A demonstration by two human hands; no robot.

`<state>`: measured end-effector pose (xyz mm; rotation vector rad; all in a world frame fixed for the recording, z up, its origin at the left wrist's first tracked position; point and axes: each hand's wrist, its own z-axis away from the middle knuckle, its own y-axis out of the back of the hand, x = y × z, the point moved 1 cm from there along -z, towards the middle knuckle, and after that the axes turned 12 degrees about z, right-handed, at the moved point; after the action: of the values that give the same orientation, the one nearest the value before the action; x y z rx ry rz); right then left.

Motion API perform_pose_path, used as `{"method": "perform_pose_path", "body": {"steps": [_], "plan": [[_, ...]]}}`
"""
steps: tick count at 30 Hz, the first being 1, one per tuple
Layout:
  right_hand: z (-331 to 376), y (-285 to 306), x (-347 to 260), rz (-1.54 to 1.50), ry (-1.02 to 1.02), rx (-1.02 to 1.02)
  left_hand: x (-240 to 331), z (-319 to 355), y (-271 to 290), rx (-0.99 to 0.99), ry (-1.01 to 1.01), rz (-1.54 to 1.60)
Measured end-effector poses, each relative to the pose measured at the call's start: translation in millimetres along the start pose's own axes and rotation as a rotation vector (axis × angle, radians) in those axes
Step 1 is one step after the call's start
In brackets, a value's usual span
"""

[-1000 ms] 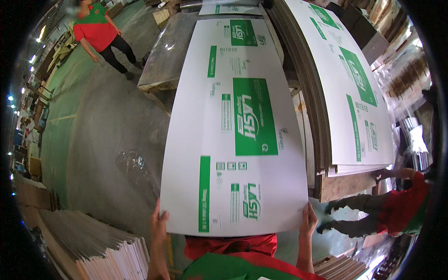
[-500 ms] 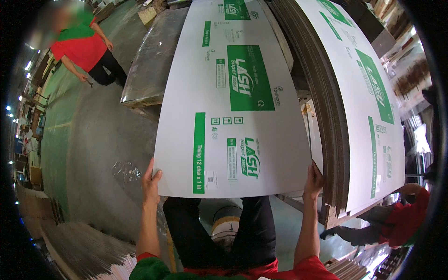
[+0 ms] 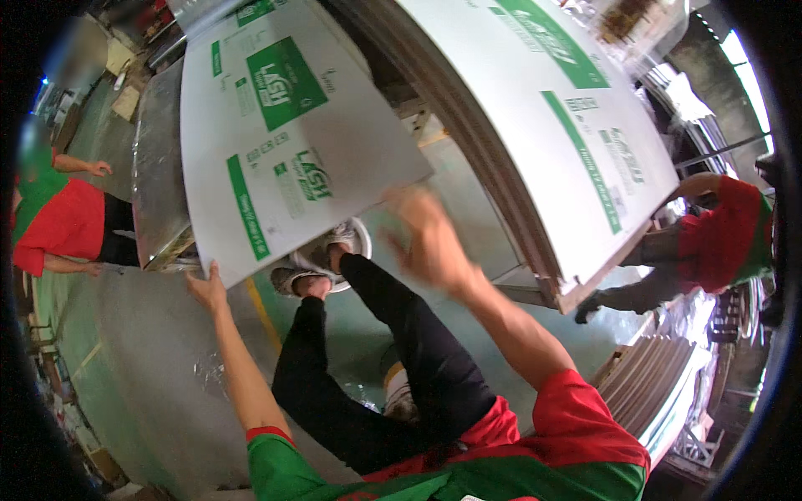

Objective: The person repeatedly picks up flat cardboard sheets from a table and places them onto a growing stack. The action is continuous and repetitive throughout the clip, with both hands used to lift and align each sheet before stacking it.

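Note:
A long white printed cardboard sheet with green panels slants away from me on a metal-topped surface. At its near left corner, my left hand pinches the edge, thumb on top. My right hand is smeared by motion just off the sheet's near right corner, and its fingers cannot be made out. To the right stands a thick stack of similar printed sheets, its brown edges facing me.
A worker in red and green stands at the left. Another person touches the stack's right side. My feet rest near a white round rim under the sheet. More stacked cardboard lies at lower right.
My view has turned, and the sheet now lies farther left and slanted. My right hand has come off the sheet's right edge; my left hand still grips its corner.

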<state>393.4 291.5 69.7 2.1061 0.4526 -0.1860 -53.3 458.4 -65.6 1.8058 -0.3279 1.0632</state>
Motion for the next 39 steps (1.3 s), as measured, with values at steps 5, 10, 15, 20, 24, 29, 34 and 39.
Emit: {"method": "perform_pose_path", "body": {"steps": [5, 10, 15, 20, 24, 29, 34, 39], "plan": [[15, 179, 59, 0.097, -0.139, 0.162, 136, 150, -16, -0.837, -0.163, 0.435], [80, 143, 150, 0.04, -0.313, 0.147, 262, 360, -37, -1.402, 0.058, 0.638], [56, 123, 100, -0.278, -0.31, 0.309, 302, 386, -35, -0.97, 0.218, 0.891], [97, 242, 99, 0.527, -0.426, 0.479, 306, 319, 22, -0.863, 0.043, 0.938], [237, 313, 116, 0.962, -0.815, 0.611, 253, 301, 127, -0.863, 0.163, 1.093], [308, 287, 70, -0.29, -1.146, 0.395, 159, 328, 254, -0.722, 0.19, 0.784], [291, 297, 4, -0.219, -0.94, 0.161, 79, 359, 295, -0.609, 0.351, 0.966], [286, 323, -37, -0.178, -0.966, -0.006, 15, 393, 328, -0.581, 0.451, 0.851]]}}
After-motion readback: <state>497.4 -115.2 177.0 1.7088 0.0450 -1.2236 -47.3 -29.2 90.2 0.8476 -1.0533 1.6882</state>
